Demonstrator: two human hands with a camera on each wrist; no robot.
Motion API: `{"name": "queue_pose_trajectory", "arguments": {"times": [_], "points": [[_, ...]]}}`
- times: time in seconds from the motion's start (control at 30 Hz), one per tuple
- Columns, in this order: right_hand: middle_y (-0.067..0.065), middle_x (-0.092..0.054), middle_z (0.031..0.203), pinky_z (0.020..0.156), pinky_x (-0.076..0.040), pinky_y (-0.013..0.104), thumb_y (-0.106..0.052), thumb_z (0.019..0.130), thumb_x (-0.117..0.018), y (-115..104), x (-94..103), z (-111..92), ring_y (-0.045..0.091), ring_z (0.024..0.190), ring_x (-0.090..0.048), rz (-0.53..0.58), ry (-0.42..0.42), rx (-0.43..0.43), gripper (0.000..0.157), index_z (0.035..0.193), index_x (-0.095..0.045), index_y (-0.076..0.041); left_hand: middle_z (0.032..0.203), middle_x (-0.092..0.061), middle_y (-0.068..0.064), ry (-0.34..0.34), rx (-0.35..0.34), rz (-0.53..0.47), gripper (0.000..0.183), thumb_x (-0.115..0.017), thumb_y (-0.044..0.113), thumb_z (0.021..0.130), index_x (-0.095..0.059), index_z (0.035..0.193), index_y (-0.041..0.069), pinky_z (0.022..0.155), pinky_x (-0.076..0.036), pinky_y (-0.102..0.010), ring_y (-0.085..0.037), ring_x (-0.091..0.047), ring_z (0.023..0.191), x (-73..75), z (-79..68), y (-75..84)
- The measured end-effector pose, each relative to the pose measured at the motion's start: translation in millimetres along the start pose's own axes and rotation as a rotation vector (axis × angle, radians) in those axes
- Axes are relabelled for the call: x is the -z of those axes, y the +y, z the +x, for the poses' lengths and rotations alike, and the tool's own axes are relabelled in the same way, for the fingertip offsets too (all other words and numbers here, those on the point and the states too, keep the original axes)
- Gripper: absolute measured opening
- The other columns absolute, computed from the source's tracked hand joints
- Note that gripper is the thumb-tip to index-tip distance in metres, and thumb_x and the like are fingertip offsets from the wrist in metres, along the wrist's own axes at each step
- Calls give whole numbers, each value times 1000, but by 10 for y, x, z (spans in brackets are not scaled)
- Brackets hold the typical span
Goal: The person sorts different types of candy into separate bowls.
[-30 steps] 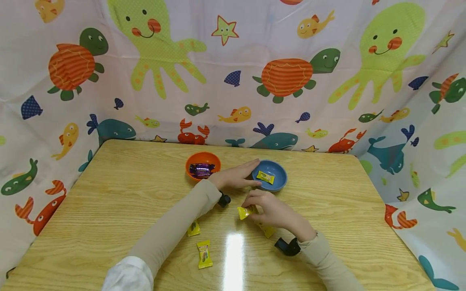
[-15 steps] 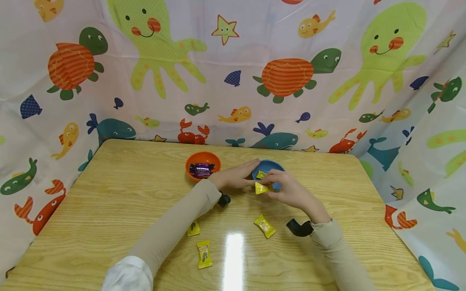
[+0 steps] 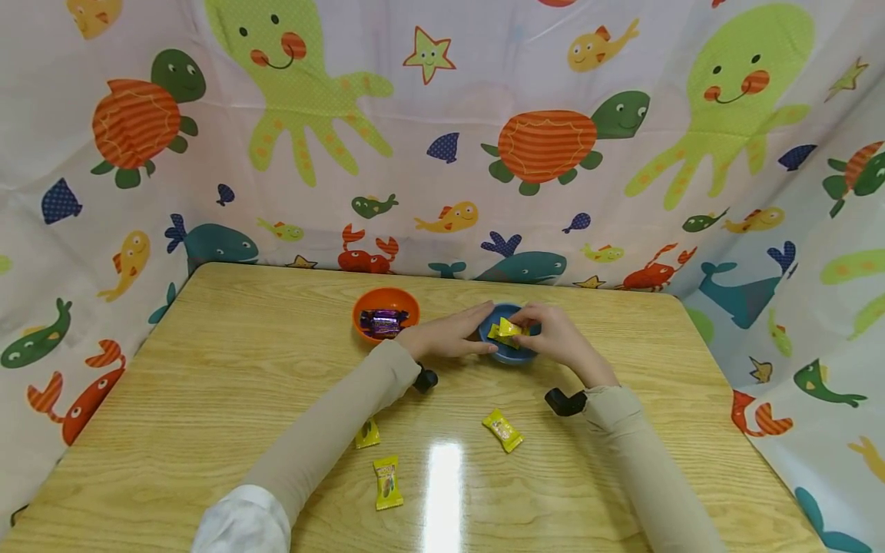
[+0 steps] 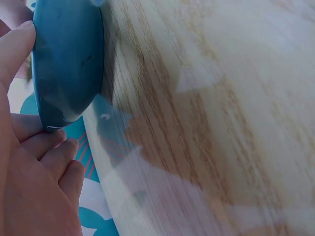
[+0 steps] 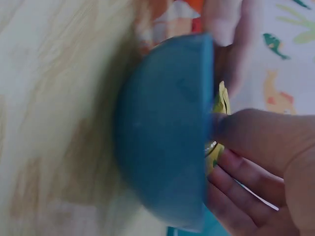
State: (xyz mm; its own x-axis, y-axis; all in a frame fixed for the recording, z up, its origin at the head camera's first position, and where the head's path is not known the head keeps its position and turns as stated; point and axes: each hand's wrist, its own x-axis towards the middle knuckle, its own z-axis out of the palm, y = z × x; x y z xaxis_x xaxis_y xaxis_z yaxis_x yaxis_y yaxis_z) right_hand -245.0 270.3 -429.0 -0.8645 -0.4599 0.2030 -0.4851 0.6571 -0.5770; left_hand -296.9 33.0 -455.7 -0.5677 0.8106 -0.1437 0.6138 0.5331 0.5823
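Note:
My left hand holds the left side of a small blue bowl, with the thumb and fingers on its rim. In the left wrist view, the thumb and fingertips meet the edge of the bowl at separate places. Over the bowl's opening, my right hand pinches a yellow-wrapped candy. Just beneath it lies another yellow candy, partly covered. From the right wrist camera, the yellow wrapper shows between thumb and fingers at the rim; the bowl's wall hides the inside.
An orange bowl with purple-wrapped candies stands left of the blue one. Yellow candies lie on the wooden table: one in front of the bowl, one nearer, and one partly under the left sleeve.
My right hand has carried a yellow candy from the table up and over to the blue bowl, uncovering the candy lying in front. The left hand has stayed at the bowl.

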Motion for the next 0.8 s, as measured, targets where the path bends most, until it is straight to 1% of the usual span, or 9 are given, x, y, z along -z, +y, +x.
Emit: {"name": "queue_pose_trajectory", "arguments": {"times": [0.13,0.23,0.33,0.63,0.8], "points": [[11,-67,92,74,-55,45,-1,82,-79,105,-91,71,25,82,-63,-81,26,-25,24,105,-74,4,167,-4,-7,2,4,11,93,-47,60,98,-2,160,7,121,-11,-34,-19,-8,152,-9,7,-4],[12,-68,94,74,-56,41,-3,82,-79,127,-157,123,23,82,-63,-160,18,-47,24,105,-74,4,167,-3,-6,0,8,16,93,-47,60,98,-1,160,8,121,-10,-33,-18,-7,152,-15,14,-8],[14,-69,97,75,-55,39,-4,84,-78,111,-201,155,23,84,-63,-217,2,-69,24,106,-74,4,167,-3,-7,0,3,11,93,-48,60,98,-1,160,7,122,-9,-34,-18,-6,152,-11,14,-7],[16,-70,103,85,-55,44,-6,87,-76,70,-225,182,29,95,-66,-268,-7,-100,23,107,-74,4,167,-3,-7,-3,0,14,94,-47,60,98,-2,160,6,122,-10,-34,-19,-6,152,-9,27,-18],[16,-69,103,84,-55,44,-6,87,-76,57,-215,180,28,94,-65,-262,-7,-110,24,108,-74,4,167,-3,-8,-1,-3,16,93,-48,59,98,-1,160,6,121,-10,-34,-19,-7,152,-12,32,-24]]}}
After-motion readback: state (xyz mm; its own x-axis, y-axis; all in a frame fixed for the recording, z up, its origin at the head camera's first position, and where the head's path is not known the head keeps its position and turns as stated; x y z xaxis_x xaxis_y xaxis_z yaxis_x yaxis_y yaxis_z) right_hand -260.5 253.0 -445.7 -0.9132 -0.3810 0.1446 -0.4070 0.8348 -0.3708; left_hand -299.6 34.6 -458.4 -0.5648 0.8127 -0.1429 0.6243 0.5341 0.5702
